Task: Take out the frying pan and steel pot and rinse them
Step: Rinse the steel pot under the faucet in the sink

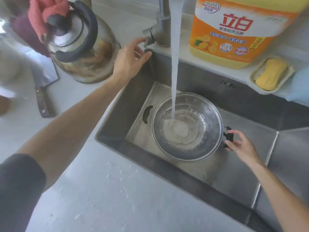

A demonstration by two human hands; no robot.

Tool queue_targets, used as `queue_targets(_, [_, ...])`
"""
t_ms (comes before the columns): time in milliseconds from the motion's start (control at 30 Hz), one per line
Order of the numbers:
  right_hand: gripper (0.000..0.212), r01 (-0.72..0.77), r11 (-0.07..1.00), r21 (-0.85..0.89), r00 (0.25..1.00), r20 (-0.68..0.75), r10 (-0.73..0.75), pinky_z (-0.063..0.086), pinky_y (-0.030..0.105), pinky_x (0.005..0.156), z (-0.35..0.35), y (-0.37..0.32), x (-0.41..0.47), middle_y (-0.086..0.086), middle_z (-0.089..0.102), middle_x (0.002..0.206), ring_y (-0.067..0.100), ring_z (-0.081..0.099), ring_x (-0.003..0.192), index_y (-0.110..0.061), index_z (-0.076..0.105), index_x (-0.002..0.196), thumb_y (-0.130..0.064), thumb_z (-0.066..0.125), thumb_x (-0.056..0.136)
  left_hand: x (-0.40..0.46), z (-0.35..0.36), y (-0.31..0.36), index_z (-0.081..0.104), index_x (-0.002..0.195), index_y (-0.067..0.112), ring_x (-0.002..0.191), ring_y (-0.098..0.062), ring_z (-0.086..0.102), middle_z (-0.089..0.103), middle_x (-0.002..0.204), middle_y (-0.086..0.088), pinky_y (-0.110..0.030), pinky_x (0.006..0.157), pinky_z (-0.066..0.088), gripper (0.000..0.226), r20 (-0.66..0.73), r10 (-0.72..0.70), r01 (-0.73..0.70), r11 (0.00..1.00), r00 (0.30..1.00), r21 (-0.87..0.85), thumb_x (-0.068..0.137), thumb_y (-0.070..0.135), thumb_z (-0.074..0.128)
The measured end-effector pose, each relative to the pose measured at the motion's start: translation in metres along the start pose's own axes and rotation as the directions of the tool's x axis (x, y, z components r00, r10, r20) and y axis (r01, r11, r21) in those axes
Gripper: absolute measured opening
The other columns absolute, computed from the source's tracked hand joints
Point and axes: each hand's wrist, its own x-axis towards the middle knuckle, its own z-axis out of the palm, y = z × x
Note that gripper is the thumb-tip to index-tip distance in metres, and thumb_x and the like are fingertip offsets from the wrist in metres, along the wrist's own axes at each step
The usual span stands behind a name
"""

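Observation:
A steel pot [205, 148] with two black handles sits on the floor of the sink [234, 178]. Water pours from the tap [163, 22] in a thick stream into the pot and foams at its bottom. My right hand [237, 144] grips the pot's right handle. My left hand [132, 57] reaches to the tap's lever at the sink's back left corner, fingertips at the lever, fingers loosely spread. No frying pan is in view.
A stained steel kettle [83, 52] with a pink cloth on its lid stands left of the tap. A cleaver [44, 84] lies on the counter by it. A big orange detergent jug [242, 30] and a soap dish [270, 74] stand behind the sink.

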Motion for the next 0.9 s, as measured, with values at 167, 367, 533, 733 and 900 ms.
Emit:
queue_targets(167, [0.044,-0.002,1.0,0.012,1.0,0.007,0.002,0.043,0.003,0.061,-0.001,-0.006,0.006,0.004,0.069,0.08,0.002,0.064,0.05,-0.05,0.054,0.084,-0.008,0.064,0.085,0.01,0.01,0.001,0.069,0.111,0.016,0.084,-0.008,0.064,0.068,0.093,0.002,-0.022,0.082,0.051,0.03,-0.145,0.094,-0.098,0.995,0.985,-0.021,0.085,0.022,0.054])
queue_targets(367, [0.044,0.002,1.0,-0.02,1.0,-0.005,-0.002,0.045,0.011,0.068,0.001,-0.003,0.009,0.001,0.069,0.082,0.003,0.066,0.052,-0.055,0.053,0.083,-0.012,0.065,0.084,0.008,0.019,0.011,0.056,0.128,0.01,0.083,-0.012,0.054,0.057,0.112,-0.01,-0.015,0.077,0.045,0.041,-0.018,0.221,-0.217,0.968,0.975,0.129,0.09,0.024,0.054])
queue_targets(533, [0.038,0.007,0.997,-0.08,1.0,0.024,-0.005,0.047,0.007,0.062,-0.001,-0.009,0.009,0.009,0.068,0.092,-0.001,0.065,0.056,-0.043,0.052,0.088,-0.007,0.064,0.084,-0.047,0.032,-0.026,0.029,0.145,0.031,0.099,-0.012,0.052,0.048,0.116,0.0,-0.023,0.084,0.047,0.065,0.094,0.087,-0.085,0.996,0.992,-0.018,0.086,0.03,0.056])
queue_targets(733, [0.039,0.068,0.99,-0.123,0.983,0.178,-0.046,0.045,0.025,0.082,-0.011,-0.021,0.026,0.011,0.06,0.111,0.023,0.06,0.085,-0.018,0.054,0.105,0.007,0.065,0.078,-0.098,0.076,-0.079,0.065,0.106,0.031,0.062,0.007,0.059,0.059,0.1,0.002,-0.026,0.077,0.052,0.026,0.604,-0.282,0.202,0.959,0.746,0.199,0.084,0.017,0.061])
queue_targets(900, [0.046,0.123,0.985,-0.12,0.979,0.177,-0.1,0.047,0.039,0.09,-0.014,-0.018,0.019,0.019,0.064,0.111,0.024,0.06,0.083,-0.034,0.057,0.087,0.008,0.069,0.074,-0.098,0.074,-0.077,0.063,0.097,0.028,0.061,-0.006,0.049,0.057,0.08,0.004,-0.001,0.053,0.04,0.043,0.674,-0.221,0.104,0.972,0.705,0.21,0.073,-0.008,0.063])
